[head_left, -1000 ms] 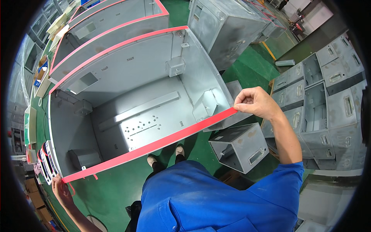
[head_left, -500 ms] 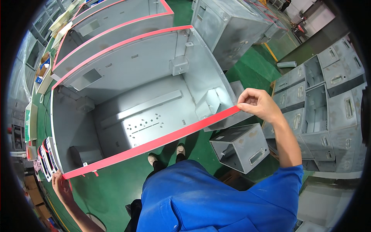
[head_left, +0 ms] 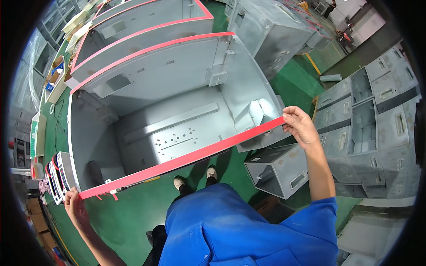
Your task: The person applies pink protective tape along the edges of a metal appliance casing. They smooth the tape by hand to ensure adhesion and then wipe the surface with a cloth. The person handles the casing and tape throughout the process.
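A long strip of red tape (head_left: pixel 186 160) stretches taut along the near edge of a large open grey metal cabinet (head_left: pixel 173 119). My left hand (head_left: pixel 76 208) pinches the tape's left end at the cabinet's near left corner. At the near right corner my right hand (head_left: pixel 301 127) pinches the other end between thumb and fingers. Whether the strip touches the edge all along, I cannot tell. Red tape (head_left: pixel 155 55) also lines the cabinet's far edge. Small red scraps (head_left: pixel 106 195) hang below the strip near its left end.
More taped grey cabinets (head_left: pixel 144 37) stand behind. A small metal box (head_left: pixel 279 170) sits on the green floor (head_left: pixel 146 213) to the right, near stacked grey boxes (head_left: pixel 377 133). White devices with handles (head_left: pixel 57 177) are beside the left corner.
The cabinet and tape sit a little farther right in the view. Both hands still pinch the tape ends, and my right hand's fingers have shifted their grip slightly.
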A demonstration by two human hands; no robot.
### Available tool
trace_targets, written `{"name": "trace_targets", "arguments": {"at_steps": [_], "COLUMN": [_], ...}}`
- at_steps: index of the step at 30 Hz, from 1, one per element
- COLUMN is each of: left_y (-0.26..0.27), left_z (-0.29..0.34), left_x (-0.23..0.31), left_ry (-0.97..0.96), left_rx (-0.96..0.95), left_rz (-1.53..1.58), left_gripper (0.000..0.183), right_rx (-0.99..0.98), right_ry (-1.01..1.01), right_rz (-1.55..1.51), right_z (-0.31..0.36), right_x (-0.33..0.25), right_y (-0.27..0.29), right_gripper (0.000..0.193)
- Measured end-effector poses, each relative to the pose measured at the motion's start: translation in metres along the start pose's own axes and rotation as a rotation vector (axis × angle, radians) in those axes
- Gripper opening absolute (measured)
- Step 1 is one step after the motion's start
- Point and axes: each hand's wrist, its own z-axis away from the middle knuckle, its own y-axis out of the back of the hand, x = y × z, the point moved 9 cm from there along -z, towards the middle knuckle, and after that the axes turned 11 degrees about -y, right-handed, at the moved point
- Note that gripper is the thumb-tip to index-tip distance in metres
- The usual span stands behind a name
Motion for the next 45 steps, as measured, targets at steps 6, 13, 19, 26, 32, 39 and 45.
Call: {"name": "trace_targets", "arguments": {"at_steps": [6,13,19,26,32,39,45], "left_y": [0.001,0.004,0.005,0.007,0.007,-0.002,0.003], "left_z": [-0.005,-0.007,-0.006,-0.007,-0.005,-0.004,-0.004], "left_x": [-0.005,-0.009,-0.007,-0.008,-0.008,0.000,0.000], "left_ry": [0.005,-0.003,-0.005,0.009,0.030,0.015,0.007], "left_rx": [-0.101,-0.125,-0.066,-0.045,-0.009,-0.023,0.001], "left_rz": [0.004,0.015,-0.036,-0.071,-0.046,-0.082,-0.094], "left_gripper": [0.019,0.016,0.015,0.013,0.010,0.011,0.009], "right_rx": [0.013,0.049,0.088,0.133,0.197,0.179,0.387], "right_ry": [0.006,0.034,0.069,0.137,0.158,0.181,0.376], "right_rz": [-0.042,-0.095,-0.104,-0.073,-0.030,-0.004,0.183], "right_z": [0.001,0.000,0.003,0.006,0.011,0.011,0.025], "right_x": [0.002,0.006,0.008,0.006,0.003,0.003,-0.010], "right_y": [0.002,0.004,0.003,0.001,0.000,0.001,0.003], "right_gripper": [0.021,0.016,0.019,0.019,0.019,0.023,0.023]}}
